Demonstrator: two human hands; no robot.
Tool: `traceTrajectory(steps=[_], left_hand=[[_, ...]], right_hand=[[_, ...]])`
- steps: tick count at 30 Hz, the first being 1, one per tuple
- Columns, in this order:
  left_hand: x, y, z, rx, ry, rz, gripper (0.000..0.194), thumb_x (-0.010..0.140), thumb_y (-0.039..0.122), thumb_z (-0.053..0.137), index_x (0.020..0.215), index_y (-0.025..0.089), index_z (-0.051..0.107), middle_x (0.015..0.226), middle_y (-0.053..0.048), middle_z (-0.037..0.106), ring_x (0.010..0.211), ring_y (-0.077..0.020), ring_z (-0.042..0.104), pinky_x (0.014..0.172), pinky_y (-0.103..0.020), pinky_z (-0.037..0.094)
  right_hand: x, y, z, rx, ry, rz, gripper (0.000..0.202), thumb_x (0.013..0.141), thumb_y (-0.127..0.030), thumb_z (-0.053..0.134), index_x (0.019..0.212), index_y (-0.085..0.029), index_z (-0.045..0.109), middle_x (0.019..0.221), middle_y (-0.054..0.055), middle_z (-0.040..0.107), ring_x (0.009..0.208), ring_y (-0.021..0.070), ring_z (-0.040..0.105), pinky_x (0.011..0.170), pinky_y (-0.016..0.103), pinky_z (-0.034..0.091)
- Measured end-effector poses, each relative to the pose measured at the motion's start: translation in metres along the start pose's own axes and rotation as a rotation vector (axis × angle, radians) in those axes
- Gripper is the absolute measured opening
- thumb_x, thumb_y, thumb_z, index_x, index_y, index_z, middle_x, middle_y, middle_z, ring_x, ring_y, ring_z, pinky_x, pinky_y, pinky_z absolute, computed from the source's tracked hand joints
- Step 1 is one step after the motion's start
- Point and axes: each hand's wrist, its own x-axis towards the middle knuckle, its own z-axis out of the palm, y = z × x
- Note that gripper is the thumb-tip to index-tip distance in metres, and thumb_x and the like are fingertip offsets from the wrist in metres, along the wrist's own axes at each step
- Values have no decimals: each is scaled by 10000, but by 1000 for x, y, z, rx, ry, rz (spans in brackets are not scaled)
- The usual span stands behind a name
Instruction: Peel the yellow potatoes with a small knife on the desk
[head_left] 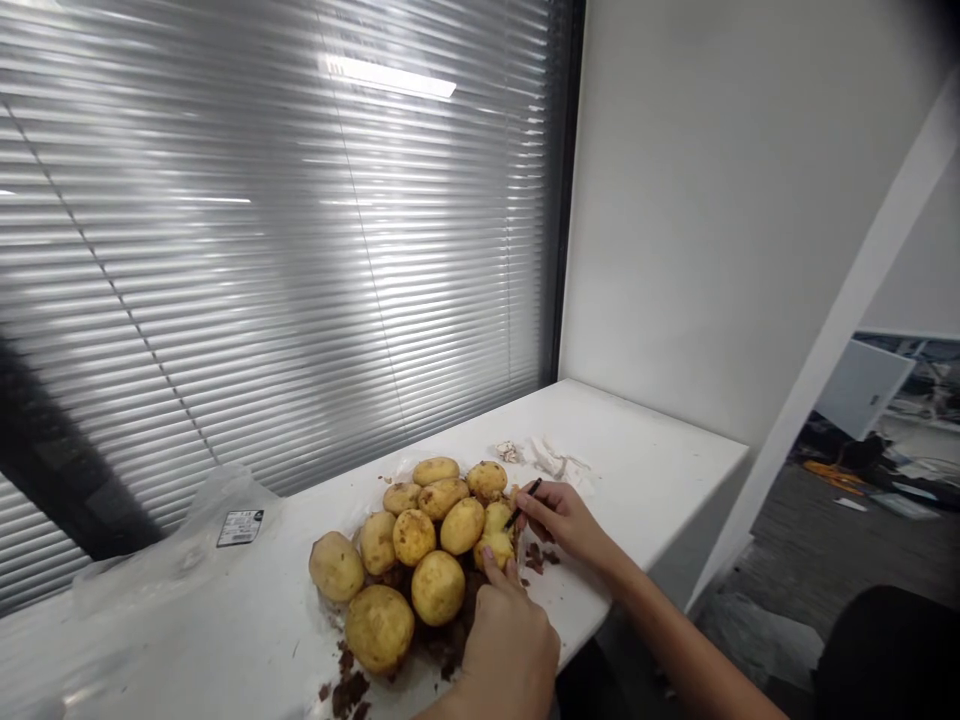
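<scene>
My right hand (559, 515) pinches a thin black pen-like tool (533, 488), its lower end against a pale yellow, lumpy potato (495, 549) at the right side of a pile. My left hand (511, 630) grips that same potato from the near side, fingertips on its surface; part of the grip is hidden behind the hand. Several other potatoes lie close together to the left, among them a large round potato (379, 629) at the front and a smaller one (414, 537) in the middle. Brown spots and dirt mark many skins.
Dark brown scraps (349, 693) lie on the white table (637, 440) around the pile. A clear plastic bag (180, 540) with a label (241, 527) rests at the left. Crumpled white tissue (553, 458) sits behind my right hand. Window blinds (300, 250) border the table's back.
</scene>
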Motion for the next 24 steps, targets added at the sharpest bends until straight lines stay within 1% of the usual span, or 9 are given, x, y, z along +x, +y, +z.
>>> traceTrajectory(steps=[2, 6, 9, 10, 13, 15, 17, 21, 24], left_hand=[[0, 1, 1, 3, -4, 6, 445, 949, 327, 496, 1337, 109, 478, 1334, -276, 435, 1268, -488, 407, 679, -476, 568], [-1, 3, 4, 3, 8, -12, 453, 938, 344, 522, 1336, 133, 480, 1329, -273, 450, 1264, -480, 423, 679, -457, 566], [-1, 2, 5, 9, 21, -13, 467, 935, 346, 524, 1335, 108, 482, 1327, -279, 449, 1268, -488, 412, 688, -476, 565], [-1, 2, 5, 8, 22, -8, 461, 938, 340, 519, 1332, 104, 486, 1325, -280, 450, 1267, -489, 412, 688, -480, 565], [-1, 1, 3, 6, 30, 5, 435, 937, 313, 521, 1319, 109, 502, 1310, -278, 463, 1247, -487, 437, 672, -471, 567], [-1, 0, 2, 9, 36, 4, 435, 928, 315, 539, 1314, 116, 507, 1305, -276, 470, 1237, -489, 446, 661, -472, 568], [-2, 1, 2, 11, 41, 0, 438, 925, 325, 545, 1310, 119, 511, 1305, -274, 470, 1241, -487, 442, 661, -468, 569], [-1, 1, 3, 11, 50, -20, 446, 925, 334, 544, 1314, 119, 503, 1302, -272, 474, 1251, -476, 438, 673, -454, 569], [0, 2, 4, 6, 52, -11, 432, 917, 328, 557, 1300, 133, 518, 1297, -266, 484, 1246, -482, 444, 671, -465, 566]], right_hand=[[1, 1, 0, 22, -41, 27, 498, 846, -613, 586, 673, -149, 645, 479, -19, 564, 349, 86, 419, 342, 208, 322], [2, 3, -1, 62, 3, 36, 485, 846, -626, 576, 739, -155, 632, 567, -6, 614, 374, 75, 414, 353, 199, 307], [2, 3, -1, 82, -57, 67, 496, 837, -616, 597, 662, -153, 625, 447, -32, 538, 321, 72, 372, 327, 203, 279], [2, 4, -1, 86, -59, 71, 496, 837, -613, 601, 649, -155, 619, 431, -39, 522, 315, 69, 365, 326, 200, 273], [3, 5, -2, 101, -29, 68, 482, 843, -613, 592, 692, -157, 620, 484, -33, 562, 340, 62, 378, 342, 190, 281], [3, 6, -2, 109, -67, 88, 474, 835, -603, 607, 687, -153, 627, 455, -35, 552, 325, 68, 384, 335, 194, 290], [3, 7, -2, 114, -100, 110, 479, 836, -594, 611, 653, -152, 620, 400, -49, 506, 298, 71, 371, 320, 197, 286], [4, 7, -3, 121, -56, 98, 484, 834, -608, 604, 672, -153, 611, 480, -30, 566, 342, 63, 399, 347, 186, 305], [4, 6, -4, 124, -101, 121, 491, 832, -603, 611, 652, -147, 619, 431, -38, 537, 313, 67, 389, 329, 188, 301]])
